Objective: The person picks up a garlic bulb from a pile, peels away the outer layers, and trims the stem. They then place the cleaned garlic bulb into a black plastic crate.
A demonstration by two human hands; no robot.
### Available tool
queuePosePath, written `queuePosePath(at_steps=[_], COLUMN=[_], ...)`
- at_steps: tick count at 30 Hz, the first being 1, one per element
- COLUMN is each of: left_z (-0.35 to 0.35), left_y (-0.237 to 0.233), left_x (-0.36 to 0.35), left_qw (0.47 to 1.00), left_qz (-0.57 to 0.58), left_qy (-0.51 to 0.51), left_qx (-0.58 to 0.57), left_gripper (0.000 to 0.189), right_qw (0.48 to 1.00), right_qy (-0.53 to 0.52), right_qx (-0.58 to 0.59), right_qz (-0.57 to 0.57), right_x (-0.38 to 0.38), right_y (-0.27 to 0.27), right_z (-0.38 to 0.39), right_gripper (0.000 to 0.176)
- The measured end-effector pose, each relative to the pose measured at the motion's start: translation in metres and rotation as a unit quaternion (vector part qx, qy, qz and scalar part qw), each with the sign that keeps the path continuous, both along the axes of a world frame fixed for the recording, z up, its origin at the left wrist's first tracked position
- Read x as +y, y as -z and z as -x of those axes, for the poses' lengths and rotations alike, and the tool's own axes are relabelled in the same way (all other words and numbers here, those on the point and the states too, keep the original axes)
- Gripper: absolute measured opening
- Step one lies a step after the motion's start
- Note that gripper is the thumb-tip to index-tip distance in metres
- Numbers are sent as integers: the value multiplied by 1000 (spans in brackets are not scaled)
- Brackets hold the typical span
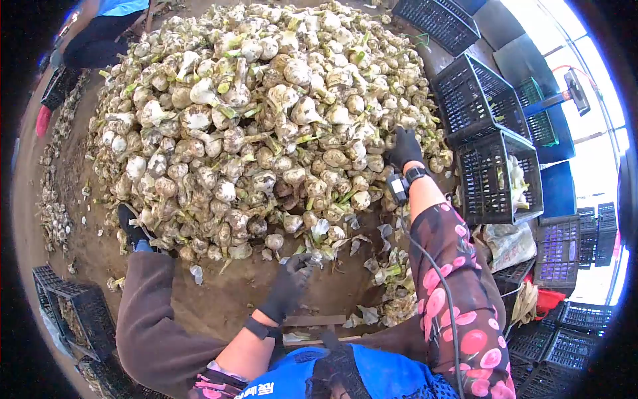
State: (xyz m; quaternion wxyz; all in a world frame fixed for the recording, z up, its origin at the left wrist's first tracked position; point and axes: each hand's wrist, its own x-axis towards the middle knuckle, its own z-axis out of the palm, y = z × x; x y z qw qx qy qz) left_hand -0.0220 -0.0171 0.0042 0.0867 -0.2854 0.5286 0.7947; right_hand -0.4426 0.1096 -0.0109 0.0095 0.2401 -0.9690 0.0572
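Note:
A large heap of garlic bulbs (pixel 266 126) with cut stems lies on the ground before me. My right hand (pixel 406 147), in a dark glove, reaches onto the heap's right side. Its fingers stretch over the bulbs, with no bulb visibly gripped. Lower down, at the heap's near edge, my left hand (pixel 287 284) is gloved too. Its fingers are curled together beside loose papery garlic skins (pixel 321 233); whatever they may hold is too small to make out. A small device (pixel 397 189) with a cable is strapped near my right wrist.
Black plastic crates (pixel 478 100) line the right side; one crate (pixel 498 176) contains some garlic. Another crate (pixel 76 309) stands at lower left. A white sack (pixel 508 246) lies by my right knee. Another person (pixel 100 40) is partly visible at top left. My shoe (pixel 133 225) touches the heap.

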Motion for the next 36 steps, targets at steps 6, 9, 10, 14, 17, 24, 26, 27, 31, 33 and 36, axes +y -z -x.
queuePosePath(at_steps=[6, 9, 10, 14, 17, 24, 26, 27, 31, 33, 36], left_z=[-3, 5, 5, 11, 11, -13, -18, -19, -18, -17, -15], left_y=[-1, -21, -43, -85, -87, -105, -108, -105, -100, -102, -104], left_x=[3, 9, 10, -1, -4, -6, -6, -4, 5, 7, 12], left_qw=[998, 998, 995, 988, 973, 978, 979, 971, 953, 969, 975], left_qz=[25, 21, 23, 44, 106, 69, 67, -34, -103, -103, 38], left_qy=[19, 9, -23, -73, -142, -89, -50, -55, -23, -24, -16], left_qx=[61, 62, 91, 130, 149, 176, 184, 230, 283, 224, 220], left_gripper=[39, 38, 37, 38, 37, 28, 31, 33, 39, 37, 35], right_qw=[975, 845, 874, 735, 828, 913, 889, 889, 900, 900, 923], right_qy=[113, 19, -114, -8, -152, -298, -194, -199, -163, -179, -208], right_qx=[-30, -195, -110, -440, -346, -81, -257, -229, -215, -198, -100], right_qz=[191, 498, 460, 516, 414, 268, 325, 343, 342, 343, 307], right_x=[6, 18, 27, 4, 2, 18, 28, 27, 41, 41, 42], right_y=[-17, -43, -32, -103, -123, -143, -137, -135, -150, -162, -158], right_z=[-34, -85, -105, -231, -285, -337, -341, -342, -342, -351, -358], right_gripper=[76, 44, 30, 57, 63, 68, 67, 65, 67, 66, 68])
